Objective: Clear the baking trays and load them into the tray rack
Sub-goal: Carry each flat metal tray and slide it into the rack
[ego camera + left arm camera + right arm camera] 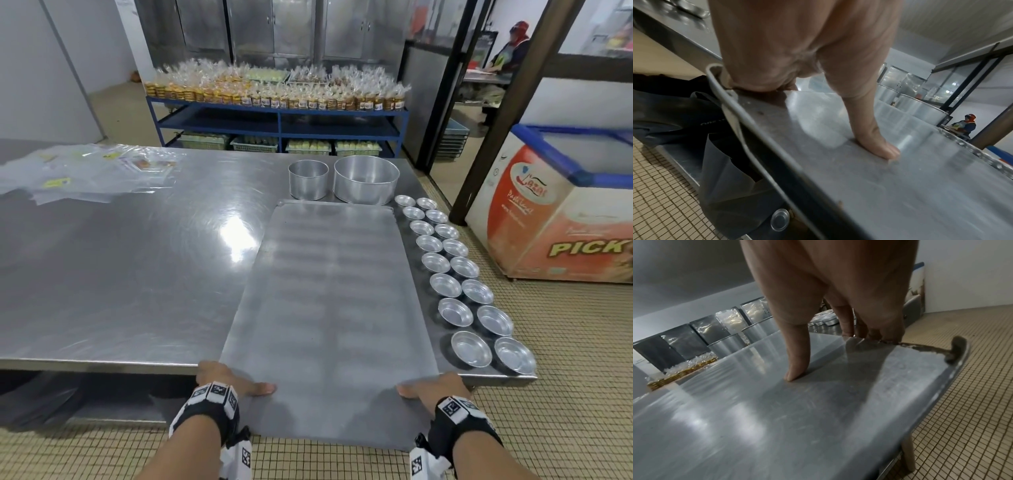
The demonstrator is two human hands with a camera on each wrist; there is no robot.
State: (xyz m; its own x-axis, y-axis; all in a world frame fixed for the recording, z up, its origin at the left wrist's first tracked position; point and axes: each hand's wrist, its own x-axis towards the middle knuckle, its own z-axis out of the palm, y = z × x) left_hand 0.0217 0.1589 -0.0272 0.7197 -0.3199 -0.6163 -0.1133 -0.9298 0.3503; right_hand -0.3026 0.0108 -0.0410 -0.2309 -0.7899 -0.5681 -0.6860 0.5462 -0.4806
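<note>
Baking tray (329, 291) lies on steel table (120, 257), long axis 12–6 o'clock, near end overhanging table edge. Left hand (226, 378) and right hand (435, 385) grip near corners, thumbs on top, fingers curled under rim. Hands equally near. Tart moulds (459, 274) at 3 o'clock.

A baking tray (329, 308) is lying on the table's (120, 260) right part, its near end overhanging the near edge. Two rows of small tins (455, 274) are sitting to its right. Two round pans (346, 178) are standing behind it. Plastic bags (78, 171) are lying far left.
</note>
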